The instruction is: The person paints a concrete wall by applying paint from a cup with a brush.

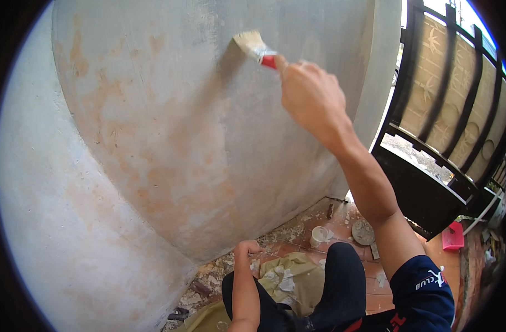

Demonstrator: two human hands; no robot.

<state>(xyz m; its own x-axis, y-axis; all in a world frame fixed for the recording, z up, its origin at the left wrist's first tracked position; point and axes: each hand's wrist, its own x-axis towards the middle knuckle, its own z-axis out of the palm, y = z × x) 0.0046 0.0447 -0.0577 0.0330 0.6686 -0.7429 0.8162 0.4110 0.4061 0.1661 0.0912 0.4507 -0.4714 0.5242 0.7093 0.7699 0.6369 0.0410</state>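
My right hand (313, 95) is raised in front of the wall and grips a paintbrush (253, 45) by its red handle. The brush's pale bristles point up and left, at or close to the grey wall (174, 103), which has orange-brown patches; contact is not certain. A soft shadow falls on the wall below the brush. My left hand (247, 247) is low, near the foot of the wall and over my knee. Its fingers look curled, and whether it holds anything is not visible.
Paint flakes and debris litter the red tiled floor (375, 301). A white cup (319, 235), a round lid-like disc (363, 231) and a crumpled olive cloth (307, 272) lie there. A black metal gate (419, 186) and a pink plastic container (453, 236) are at right. Another wall (70, 207) adjoins at left.
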